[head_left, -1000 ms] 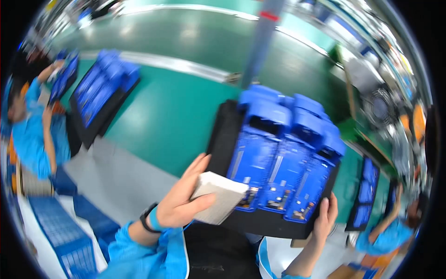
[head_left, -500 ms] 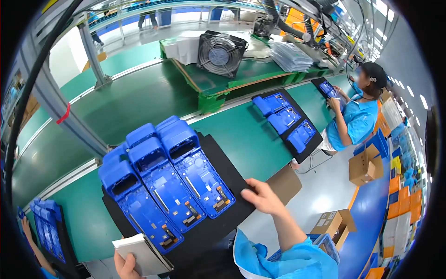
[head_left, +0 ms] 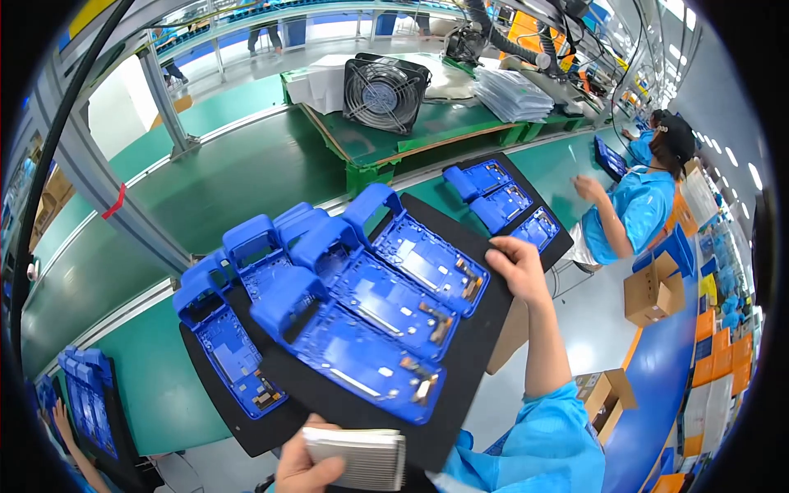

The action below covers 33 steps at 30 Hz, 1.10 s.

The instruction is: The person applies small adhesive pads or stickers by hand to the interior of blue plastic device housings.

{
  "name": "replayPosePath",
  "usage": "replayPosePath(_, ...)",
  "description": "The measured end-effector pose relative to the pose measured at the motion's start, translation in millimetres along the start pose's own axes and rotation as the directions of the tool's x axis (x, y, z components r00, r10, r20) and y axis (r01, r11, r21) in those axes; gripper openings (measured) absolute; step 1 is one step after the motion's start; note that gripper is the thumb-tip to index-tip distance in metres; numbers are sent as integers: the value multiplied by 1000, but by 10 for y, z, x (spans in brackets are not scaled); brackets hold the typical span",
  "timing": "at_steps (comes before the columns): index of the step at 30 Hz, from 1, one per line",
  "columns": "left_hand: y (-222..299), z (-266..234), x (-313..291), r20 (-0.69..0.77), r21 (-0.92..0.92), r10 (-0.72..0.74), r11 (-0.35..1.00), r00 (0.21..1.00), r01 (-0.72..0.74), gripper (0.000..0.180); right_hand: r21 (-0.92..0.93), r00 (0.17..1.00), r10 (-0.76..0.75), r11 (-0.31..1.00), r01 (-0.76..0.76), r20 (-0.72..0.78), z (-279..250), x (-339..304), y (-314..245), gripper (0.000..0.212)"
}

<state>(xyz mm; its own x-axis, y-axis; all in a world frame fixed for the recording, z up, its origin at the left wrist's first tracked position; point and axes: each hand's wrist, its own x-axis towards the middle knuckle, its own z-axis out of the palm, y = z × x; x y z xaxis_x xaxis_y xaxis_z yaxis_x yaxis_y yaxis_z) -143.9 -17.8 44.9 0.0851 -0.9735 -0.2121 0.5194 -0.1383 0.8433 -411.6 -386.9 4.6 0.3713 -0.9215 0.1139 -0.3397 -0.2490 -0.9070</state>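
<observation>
The front black board (head_left: 481,361) is in the middle of the frame, tilted, with three blue shells (head_left: 390,292) side by side on it. Half a second ago it sat further left. Now it has turned and come right, so another blue shell (head_left: 234,353) shows on the back black board (head_left: 271,435), to the left. That means the two boards are coming apart, but the front one still covers part of the back one. I can't tell if they touch.

The right hand (head_left: 518,267) has moved up to the front board's right corner, its fingers closed on the edge. The left hand (head_left: 308,460), at the bottom, has its fingers around a pale stack (head_left: 366,460); I can't tell if they hold the board too.

Around them is the green table (head_left: 164,411). At upper right, a co-worker's hand (head_left: 588,189) is now up off the work.
</observation>
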Motion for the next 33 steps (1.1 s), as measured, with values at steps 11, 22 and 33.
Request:
replayPosePath(11, -267, 559, 565, 331, -58, -251, 957, 910, 285, 41, -444, 966, -214, 858, 256, 143, 151, 859, 72, 21)
replayPosePath(22, -434, 723, 748, 325, -33, -305, 943, 895, 333, 52, -477, 913, -315, 781, 405, 259, 170, 342, 88, 33)
replayPosePath(33, -780, 1148, 1250, 450, -156, -135, 961, 883, 227, 44, 830, 864, 401, 557, 33, -303, -299, -2045, 1762, 52)
